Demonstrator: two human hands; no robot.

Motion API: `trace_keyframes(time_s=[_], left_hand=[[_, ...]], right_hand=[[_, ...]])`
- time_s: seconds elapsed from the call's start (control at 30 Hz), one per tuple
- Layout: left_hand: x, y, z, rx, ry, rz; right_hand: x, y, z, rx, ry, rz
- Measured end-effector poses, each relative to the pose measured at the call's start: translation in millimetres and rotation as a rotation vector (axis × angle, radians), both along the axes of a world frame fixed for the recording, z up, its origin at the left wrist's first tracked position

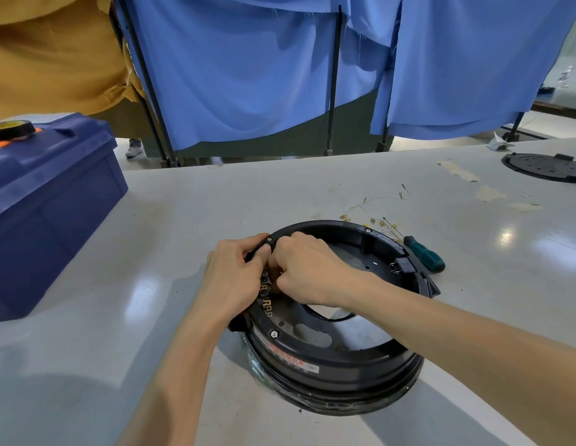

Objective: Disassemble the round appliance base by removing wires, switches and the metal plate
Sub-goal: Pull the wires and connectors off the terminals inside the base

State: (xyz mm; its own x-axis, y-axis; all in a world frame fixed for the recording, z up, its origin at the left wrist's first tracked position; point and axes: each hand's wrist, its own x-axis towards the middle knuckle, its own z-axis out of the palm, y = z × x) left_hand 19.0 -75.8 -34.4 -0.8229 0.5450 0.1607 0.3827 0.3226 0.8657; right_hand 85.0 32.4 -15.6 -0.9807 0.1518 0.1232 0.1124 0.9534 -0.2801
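Round appliance base [328, 365]: left hand [235, 275] clamps its rim; right hand [309, 268] curls inside, hold unclear; tugging could tip it.

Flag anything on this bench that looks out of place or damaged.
Loose wires lie strewn on the table behind the base, and torn tape scraps cling to its far right. Nothing looks broken.
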Motion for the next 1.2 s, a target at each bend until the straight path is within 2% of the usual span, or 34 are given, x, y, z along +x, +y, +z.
trace_keyframes(time_s=[0.17, 0.3, 0.53, 0.9, 1.2], left_hand=[[-1.5, -0.1, -0.2, 0.004, 0.008, -0.019], [1.9, 2.5, 0.0, 0.021, -0.001, 0.017], [0.5, 3.2, 0.9, 0.022, -0.032, 0.035], [-3.4, 0.6, 0.2, -0.031, 0.007, -0.032], [-2.6, 1.4, -0.9, -0.008, 0.048, -0.025]], right_hand=[[-2.7, 6.1, -4.4, -0.051, -0.009, -0.015], [-3.3, 11.0, -10.6, -0.182, -0.034, 0.029], [-1.9, 2.0, -7.1, -0.016, 0.01, 0.075], [1.6, 2.5, -1.2, 0.033, 0.034, 0.114], [0.6, 3.6, -2.9, -0.056, -0.004, 0.026]])
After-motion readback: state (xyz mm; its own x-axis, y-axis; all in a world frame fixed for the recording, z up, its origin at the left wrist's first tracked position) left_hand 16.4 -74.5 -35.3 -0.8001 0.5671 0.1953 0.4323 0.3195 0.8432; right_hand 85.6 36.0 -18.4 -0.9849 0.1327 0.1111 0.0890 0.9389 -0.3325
